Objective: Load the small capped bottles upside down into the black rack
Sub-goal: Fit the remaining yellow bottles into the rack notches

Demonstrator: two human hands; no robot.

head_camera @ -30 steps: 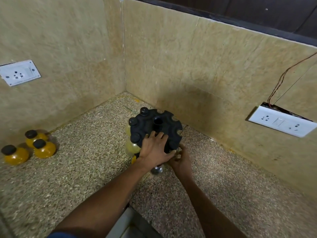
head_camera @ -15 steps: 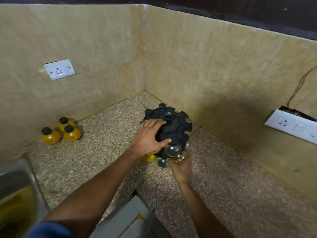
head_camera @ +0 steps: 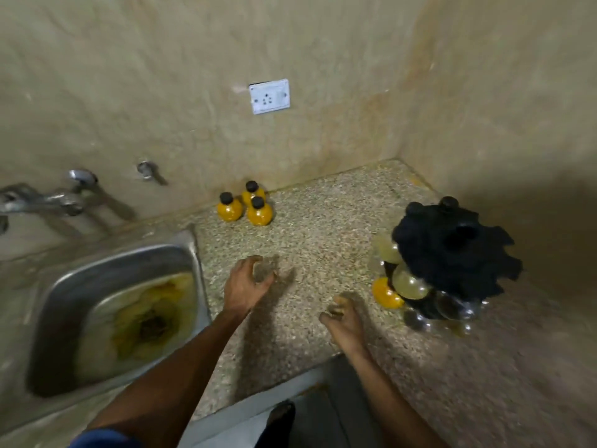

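Observation:
The black rack stands on the speckled counter at the right, near the corner. Several round bottles hang in it upside down, among them an orange one and pale ones. Three orange bottles with black caps stand upright by the back wall. My left hand hovers over the counter's middle with fingers curled apart and nothing in it. My right hand is lower, left of the rack, fingers loosely bent, also holding nothing.
A steel sink with yellow residue lies at the left, with a tap on the wall above it. A white socket sits on the back wall. The counter's front edge runs below my hands.
Both hands have let go of the rack and drawn away to the left. The view has swung left, so the sink and tap have come into sight.

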